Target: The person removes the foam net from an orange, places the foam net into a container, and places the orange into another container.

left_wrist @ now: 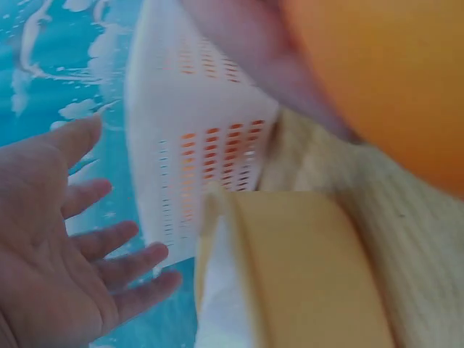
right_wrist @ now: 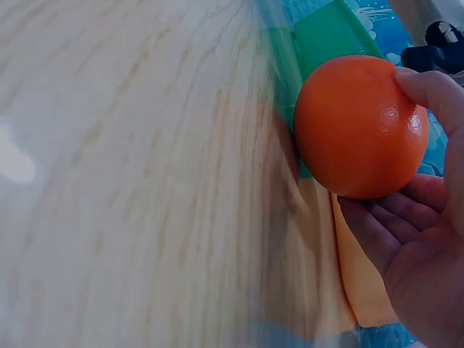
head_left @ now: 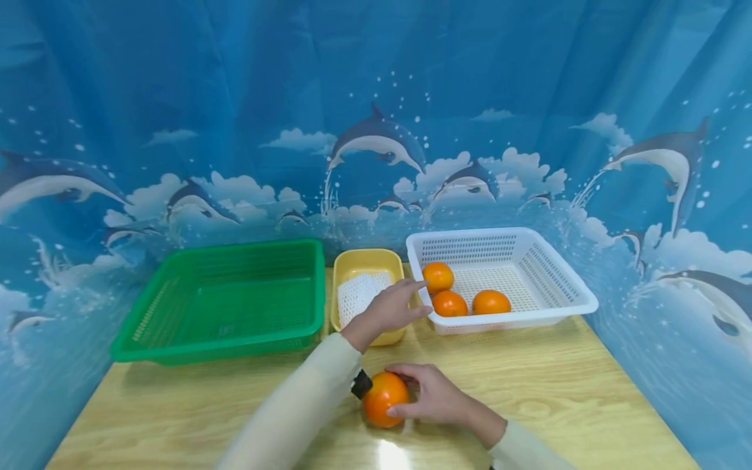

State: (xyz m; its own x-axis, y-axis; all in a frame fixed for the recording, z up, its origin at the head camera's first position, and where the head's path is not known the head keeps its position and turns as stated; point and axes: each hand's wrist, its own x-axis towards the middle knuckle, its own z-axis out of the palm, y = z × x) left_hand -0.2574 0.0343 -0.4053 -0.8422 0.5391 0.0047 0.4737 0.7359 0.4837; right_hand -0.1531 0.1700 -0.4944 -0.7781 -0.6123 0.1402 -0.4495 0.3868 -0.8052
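My right hand (head_left: 436, 395) grips a large orange (head_left: 385, 399) near the front of the table, thumb on one side and fingers on the other. In the right wrist view the same smooth orange (right_wrist: 359, 127) sits between thumb and fingertips. My left hand (head_left: 392, 305) reaches over a small yellow bin (head_left: 369, 254) that holds white foam netting (head_left: 357, 295). Spread fingers and a bare palm show on this hand (left_wrist: 54, 246) in the left wrist view, holding nothing. Its fingertips are near the white basket (head_left: 555, 287), where three oranges (head_left: 491, 302) lie.
A green basket (head_left: 217, 346) stands on the left, beside the yellow bin. Wooden tabletop (head_left: 564, 385) stretches in front of the containers. Behind everything hangs a blue curtain (head_left: 235, 98) printed with dolphins. A dark device (head_left: 361, 385) is strapped to the left wrist.
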